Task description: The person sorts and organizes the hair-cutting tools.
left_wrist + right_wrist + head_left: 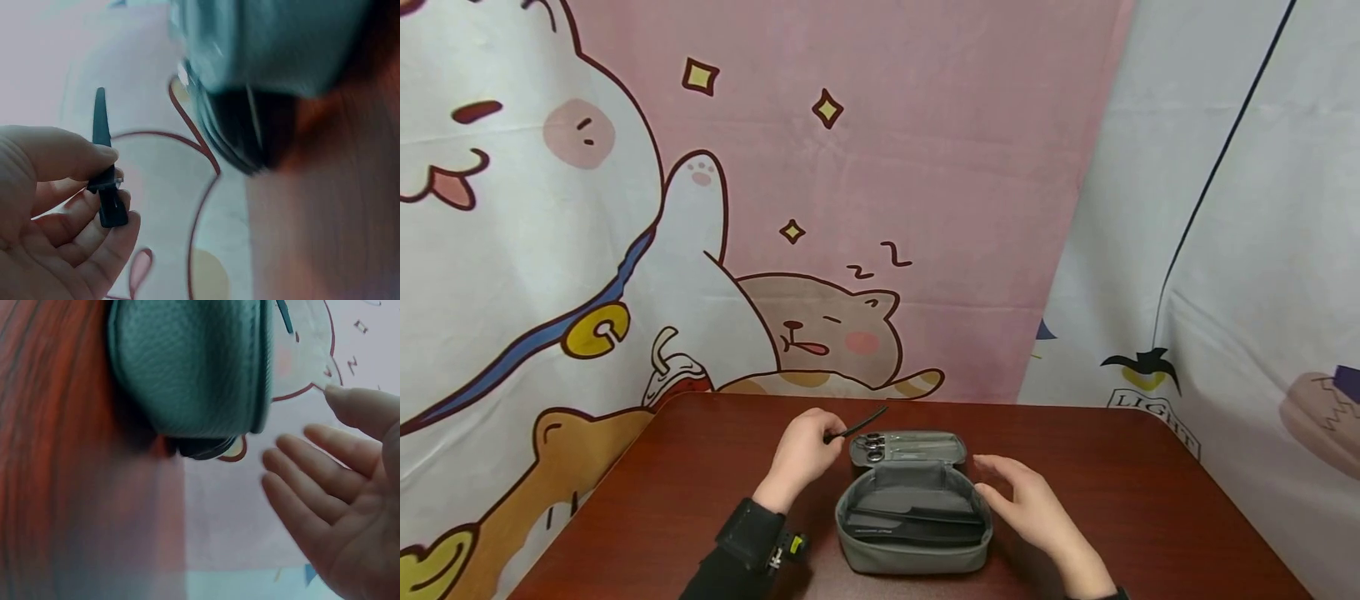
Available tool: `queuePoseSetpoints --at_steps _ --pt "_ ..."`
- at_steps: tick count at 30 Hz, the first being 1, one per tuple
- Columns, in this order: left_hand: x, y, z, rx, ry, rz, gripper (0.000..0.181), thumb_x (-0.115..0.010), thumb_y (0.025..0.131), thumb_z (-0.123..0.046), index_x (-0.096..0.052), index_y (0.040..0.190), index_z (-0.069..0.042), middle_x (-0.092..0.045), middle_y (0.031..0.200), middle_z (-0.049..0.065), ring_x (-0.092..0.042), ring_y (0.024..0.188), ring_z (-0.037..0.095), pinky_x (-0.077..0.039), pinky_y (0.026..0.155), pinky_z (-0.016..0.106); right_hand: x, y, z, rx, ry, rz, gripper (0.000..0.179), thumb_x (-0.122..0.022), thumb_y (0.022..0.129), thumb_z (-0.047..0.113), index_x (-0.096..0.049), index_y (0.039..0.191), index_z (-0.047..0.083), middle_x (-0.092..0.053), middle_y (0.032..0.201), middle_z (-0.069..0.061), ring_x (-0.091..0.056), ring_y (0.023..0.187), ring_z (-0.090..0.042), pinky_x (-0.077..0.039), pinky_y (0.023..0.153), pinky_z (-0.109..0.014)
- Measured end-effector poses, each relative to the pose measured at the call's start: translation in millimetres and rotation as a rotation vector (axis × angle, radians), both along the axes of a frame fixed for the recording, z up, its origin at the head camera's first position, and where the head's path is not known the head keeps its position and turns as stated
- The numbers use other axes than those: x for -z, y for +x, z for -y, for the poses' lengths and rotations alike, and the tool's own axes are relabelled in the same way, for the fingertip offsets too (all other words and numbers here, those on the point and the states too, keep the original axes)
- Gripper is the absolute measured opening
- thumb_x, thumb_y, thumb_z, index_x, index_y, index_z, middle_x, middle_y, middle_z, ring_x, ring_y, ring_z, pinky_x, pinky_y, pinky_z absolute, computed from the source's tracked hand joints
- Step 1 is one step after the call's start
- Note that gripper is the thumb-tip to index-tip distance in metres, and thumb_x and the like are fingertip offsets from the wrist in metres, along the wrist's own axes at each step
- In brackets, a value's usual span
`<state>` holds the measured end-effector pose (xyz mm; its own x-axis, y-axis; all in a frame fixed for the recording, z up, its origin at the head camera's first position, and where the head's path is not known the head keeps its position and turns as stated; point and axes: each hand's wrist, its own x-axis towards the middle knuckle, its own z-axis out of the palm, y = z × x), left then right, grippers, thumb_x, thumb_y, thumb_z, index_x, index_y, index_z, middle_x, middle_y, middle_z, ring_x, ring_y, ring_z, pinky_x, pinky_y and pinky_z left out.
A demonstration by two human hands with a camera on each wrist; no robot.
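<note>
My left hand (805, 450) pinches a slim black hair clip (103, 137) between thumb and fingers, left of the grey-green zip case (913, 560). The clip's long tapered end points up in the left wrist view. On the table the case lies unzipped, its lid (925, 450) folded to the back. Scissors (872, 446) sit in the lid's clear pocket. Inside the case are black combs (925, 531). Beside the case's right side, my right hand (1026, 504) is held with fingers extended and holds nothing; the right wrist view shows its palm (362, 544) apart from the case.
The case stands on a reddish-brown wooden table (700, 475), near the front. Behind the table hangs a cloth (962, 208) with cartoon animals, and a white cloth (1262, 292) hangs on the right.
</note>
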<state>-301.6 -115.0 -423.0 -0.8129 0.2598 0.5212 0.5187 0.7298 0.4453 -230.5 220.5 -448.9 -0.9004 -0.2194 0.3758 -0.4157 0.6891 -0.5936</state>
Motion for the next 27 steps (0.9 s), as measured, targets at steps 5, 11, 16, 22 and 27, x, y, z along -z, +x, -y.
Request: queuePoseSetpoints --at_steps 5,11,16,22,27 --pt "-8.1 17.1 -14.3 0.078 -0.018 -0.031 0.012 -0.077 0.080 0.001 -0.074 0.085 -0.010 -0.062 0.083 -0.002 -0.058 0.075 0.013 -0.050 0.067 0.031 -11.9 4.3 12 0.027 0.086 -0.285 0.049 -0.083 0.079 0.009 -0.067 0.125 0.009 -0.067 0.118 -0.002 -0.062 0.109 -0.023 -0.052 0.086 -0.046" --pt "-11.2 34.4 -30.3 0.177 -0.044 -0.048 0.014 -0.076 0.079 0.003 -0.076 0.089 -0.008 -0.065 0.085 0.000 -0.061 0.077 0.014 -0.052 0.068 0.029 -20.4 7.7 24 -0.042 0.145 -0.516 0.057 -0.089 0.070 0.009 -0.067 0.123 0.011 -0.066 0.119 -0.002 -0.059 0.112 -0.023 -0.053 0.084 -0.046" --pt "-12.4 45.3 -43.8 0.236 -0.092 -0.023 0.015 -0.076 0.079 0.001 -0.077 0.088 -0.011 -0.066 0.085 -0.002 -0.062 0.079 0.012 -0.052 0.070 0.027 -22.8 10.9 36 -0.104 0.178 -0.577 0.058 -0.089 0.069 0.010 -0.068 0.122 0.010 -0.066 0.120 -0.002 -0.058 0.112 -0.023 -0.053 0.084 -0.043" --pt "-13.0 57.5 -56.3 0.250 -0.151 -0.051 0.013 -0.076 0.079 -0.002 -0.077 0.086 -0.013 -0.066 0.083 -0.005 -0.062 0.080 0.012 -0.052 0.075 0.027 -19.7 13.5 44 -0.155 0.197 -0.553 0.045 -0.083 0.080 0.016 -0.068 0.122 0.011 -0.064 0.123 -0.002 -0.057 0.116 -0.022 -0.049 0.091 -0.036" --pt "-14.2 65.0 -62.5 0.261 -0.168 -0.036 0.013 -0.075 0.080 -0.002 -0.077 0.086 -0.013 -0.065 0.083 -0.006 -0.062 0.082 0.011 -0.052 0.077 0.026 -16.0 14.0 46 -0.166 0.202 -0.538 0.039 -0.080 0.084 0.013 -0.068 0.122 0.013 -0.064 0.122 -0.001 -0.057 0.116 -0.020 -0.048 0.092 -0.033"
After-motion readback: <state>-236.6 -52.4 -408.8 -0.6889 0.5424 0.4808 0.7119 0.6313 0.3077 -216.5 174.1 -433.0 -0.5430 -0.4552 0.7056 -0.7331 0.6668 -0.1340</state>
